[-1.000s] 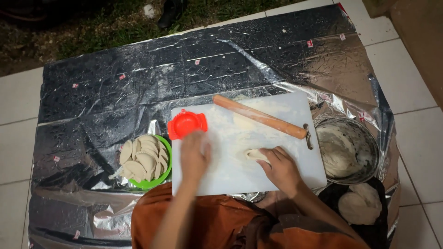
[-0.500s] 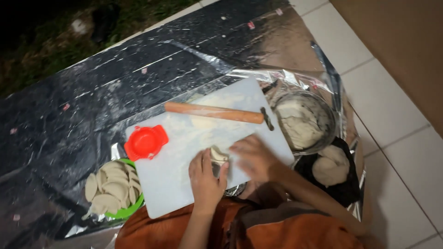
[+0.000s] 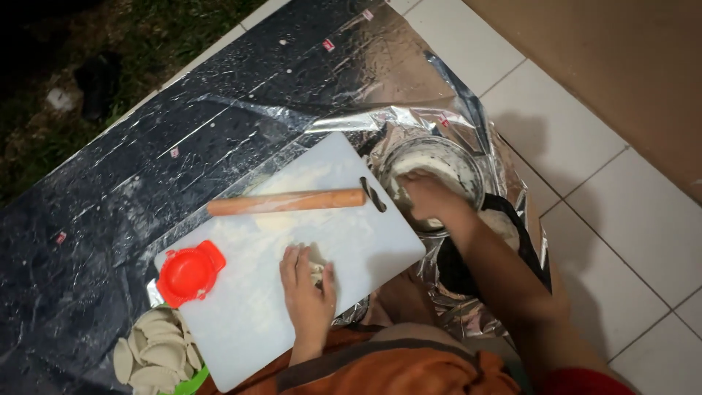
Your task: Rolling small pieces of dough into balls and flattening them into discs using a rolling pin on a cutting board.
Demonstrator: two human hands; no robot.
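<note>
My left hand [image 3: 306, 289] rests on the white cutting board [image 3: 248, 322], curled over a small piece of dough [image 3: 316, 273]. My right hand [image 3: 428, 196] reaches into the metal bowl [image 3: 468, 164] at the board's right, its fingers down in the white flour; I cannot see whether they hold anything. A wooden rolling pin [image 3: 287, 202] lies across the far part of the board. A red round dumpling press [image 3: 189, 272] sits at the board's left edge.
A green bowl [image 3: 191, 382] with several folded dumplings [image 3: 153, 355] stands at the lower left. Silver foil [image 3: 183, 132] covers the floor under everything. A lump of dough in black plastic [image 3: 508, 223] lies beside the bowl. White floor tiles [image 3: 621, 219] extend right.
My right hand left the dough on the board and went right into the metal bowl. My left hand stayed on the dough. The view swung further left.
</note>
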